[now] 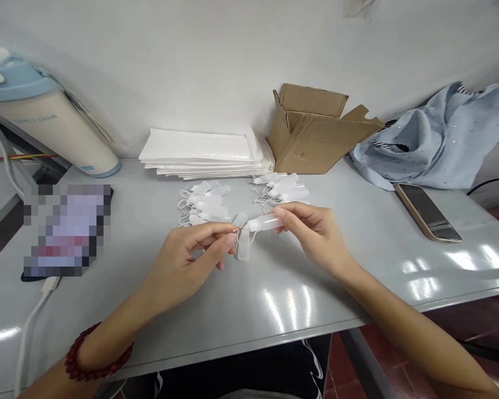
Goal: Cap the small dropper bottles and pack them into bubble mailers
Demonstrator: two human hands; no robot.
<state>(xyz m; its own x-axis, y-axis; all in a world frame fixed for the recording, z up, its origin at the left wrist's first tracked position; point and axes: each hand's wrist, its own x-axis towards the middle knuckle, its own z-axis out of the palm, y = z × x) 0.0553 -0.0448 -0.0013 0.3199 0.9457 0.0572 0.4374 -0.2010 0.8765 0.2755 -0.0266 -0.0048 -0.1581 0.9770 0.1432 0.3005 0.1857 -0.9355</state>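
Observation:
My right hand pinches a small translucent white squeeze bottle by its body. The bottle lies nearly level, its thin needle-like tip pointing left. My left hand has its thumb and index finger closed at the end of that tip; whatever is between them is too small to make out. Just below, another small clear bottle with a white cord loop rests on the table. Behind my hands lie a left cluster of similar bottles and a right cluster, with white loops among them.
White padded envelopes are stacked against the wall beside an open cardboard box. A large tumbler and a blurred-out phone on a cable are at left. A second phone and a light blue cloth bag lie right.

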